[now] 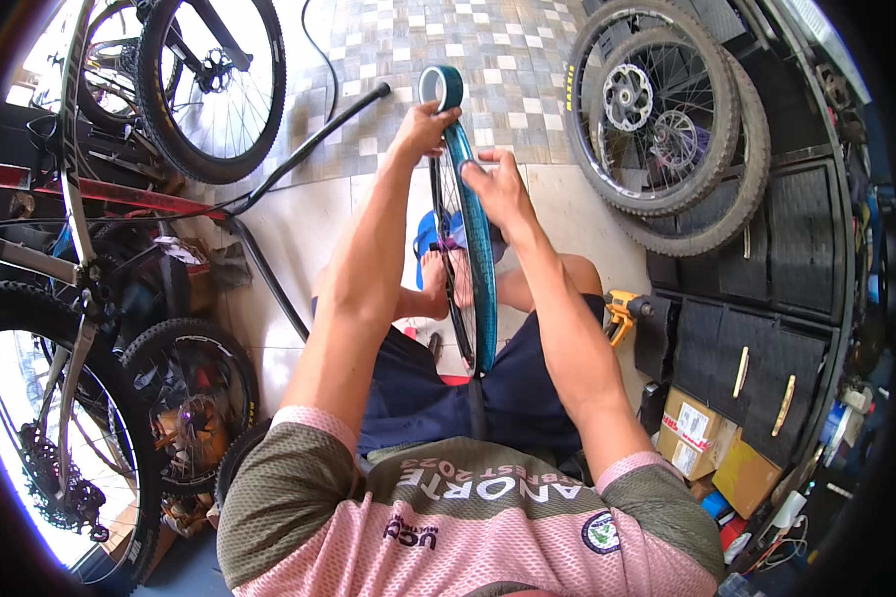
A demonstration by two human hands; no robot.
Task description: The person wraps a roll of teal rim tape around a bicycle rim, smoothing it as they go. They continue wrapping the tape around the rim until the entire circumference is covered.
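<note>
A bicycle wheel rim (483,289) with no tyre stands upright between my knees, its spokes showing at the left side. Shiny teal tape lies along its outer face. At the rim's far upper end, my left hand (427,131) is closed on a roll of teal tape (449,88); tape runs from the roll down onto the rim. My right hand (503,189) has its thumb pressed on the taped face just below the roll. Its index finger stretches out, apart from the thumb, and the other fingers are partly hidden.
Two tyred wheels (657,119) lean at the far right beside black cabinets (757,343). A yellow power drill (622,313) is by my right knee, with cardboard boxes (695,433) nearer. Bicycles (75,229) crowd the left. A black tube (314,149) crosses the tiled floor.
</note>
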